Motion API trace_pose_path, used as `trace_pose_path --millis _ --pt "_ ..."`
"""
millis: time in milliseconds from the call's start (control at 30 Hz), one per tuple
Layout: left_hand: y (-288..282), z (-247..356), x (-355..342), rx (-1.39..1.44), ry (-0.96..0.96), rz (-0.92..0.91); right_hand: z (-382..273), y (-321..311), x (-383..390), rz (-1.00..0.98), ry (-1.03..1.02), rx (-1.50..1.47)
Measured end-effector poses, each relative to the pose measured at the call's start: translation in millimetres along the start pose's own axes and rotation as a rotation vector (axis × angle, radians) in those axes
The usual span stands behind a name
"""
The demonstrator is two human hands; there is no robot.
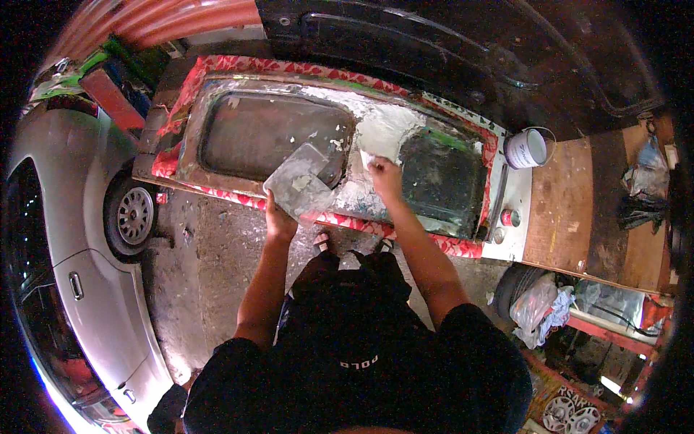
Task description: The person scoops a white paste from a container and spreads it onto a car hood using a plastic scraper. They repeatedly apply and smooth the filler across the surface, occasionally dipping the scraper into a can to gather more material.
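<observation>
Your left hand (280, 219) supports the clear sheet (298, 173) at its near left edge; the grip is closed on that edge, and the sheet extends, tilted, over the lower side of the panel (191, 145). Pale smears and a lump mark the sheet's upper face. Your right hand (384, 176) is at the middle of the panel, over the strip between the left recess (249, 137) and the right recess (442, 177); its grip is pinching a small pale tool (366, 158) (your fingers hide part of it, so its full shape cannot be told). White filler (390, 132) covers this strip, spreading toward the far edge and over the near corner of the right recess. The panel lies flat on the table (516, 195), bordered by a red patterned sheet (178, 116). At the right end, note the white bucket (526, 149), with its wire handle raised, and, nearer to you, a red can (510, 217). A silver car (94, 289) stands to your left on the worn floor (210, 264); wooden boards (560, 202) extend to the right, beyond the bucket.
</observation>
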State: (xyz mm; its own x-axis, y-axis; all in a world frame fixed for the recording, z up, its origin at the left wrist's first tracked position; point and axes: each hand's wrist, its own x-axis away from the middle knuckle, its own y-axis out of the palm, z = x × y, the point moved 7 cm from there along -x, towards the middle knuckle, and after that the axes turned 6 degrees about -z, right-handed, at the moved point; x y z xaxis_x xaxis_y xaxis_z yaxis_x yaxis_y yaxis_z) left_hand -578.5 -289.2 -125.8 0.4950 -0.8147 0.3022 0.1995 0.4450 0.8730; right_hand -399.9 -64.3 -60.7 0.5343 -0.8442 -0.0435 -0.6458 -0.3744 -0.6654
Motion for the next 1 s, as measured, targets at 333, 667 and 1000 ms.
trace_pose_path --millis 333,667,1000 --pt "-4 6 6 0.029 0.013 -0.025 -5 -2 -54 0.075 -0.121 0.185" --pt "7 9 10 -0.002 0.011 0.003 -30 43 -60 -0.039 -0.309 0.564" --pt "-4 8 17 0.014 -0.002 0.035 -29 69 -45 -0.292 -0.332 0.833"
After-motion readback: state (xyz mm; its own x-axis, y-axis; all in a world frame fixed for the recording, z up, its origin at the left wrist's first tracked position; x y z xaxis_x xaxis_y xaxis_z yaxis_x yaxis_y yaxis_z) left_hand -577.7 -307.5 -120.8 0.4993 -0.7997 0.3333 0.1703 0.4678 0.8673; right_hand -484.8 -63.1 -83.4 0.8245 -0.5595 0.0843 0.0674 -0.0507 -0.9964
